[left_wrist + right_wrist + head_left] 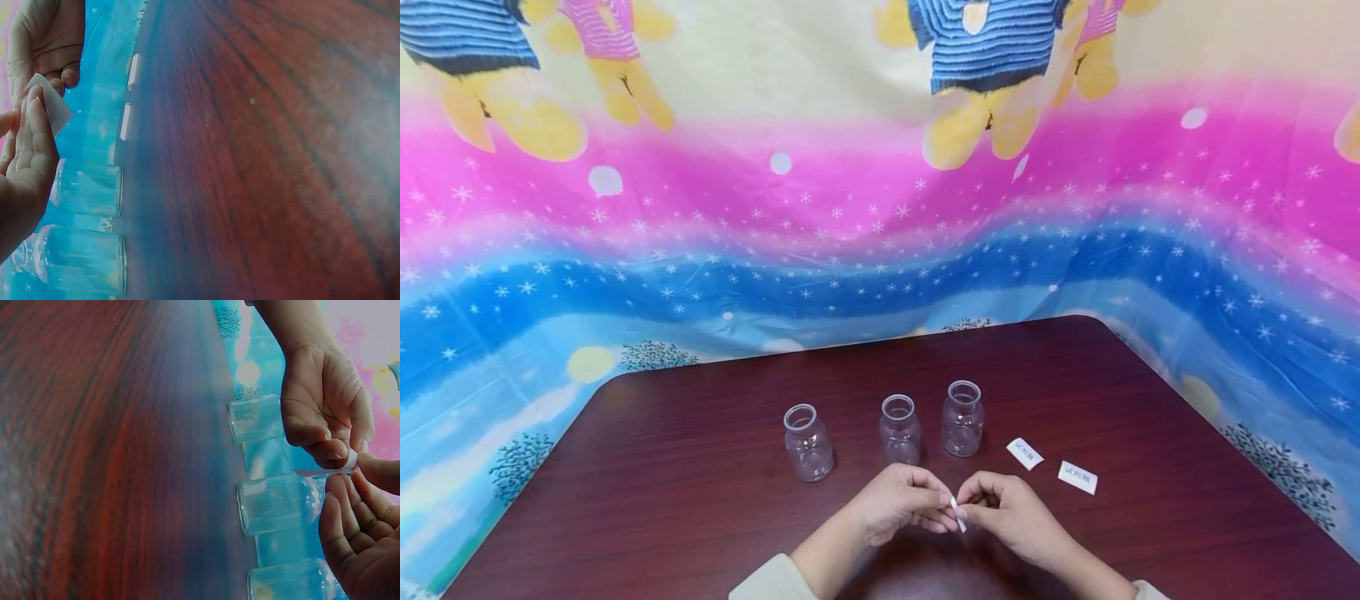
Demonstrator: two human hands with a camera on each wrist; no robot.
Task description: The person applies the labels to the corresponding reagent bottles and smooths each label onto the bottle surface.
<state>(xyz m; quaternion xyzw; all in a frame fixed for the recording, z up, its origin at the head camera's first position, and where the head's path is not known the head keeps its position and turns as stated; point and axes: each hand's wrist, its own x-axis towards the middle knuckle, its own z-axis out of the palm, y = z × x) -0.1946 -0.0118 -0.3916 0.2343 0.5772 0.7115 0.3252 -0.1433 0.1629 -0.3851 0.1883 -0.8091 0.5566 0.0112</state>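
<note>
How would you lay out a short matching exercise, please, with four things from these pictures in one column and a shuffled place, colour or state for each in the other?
Things:
1. Held white slip
2. Three jars
3. Two loose slips
4. Tabletop

Places, colours or states:
A. Dark reddish-brown
B. On the table, to the right of the jars
C. Pinched in the person's hands
D. Clear, standing upright with open mouths

Right pairs: 1-C, 2-D, 3-B, 4-A.
</note>
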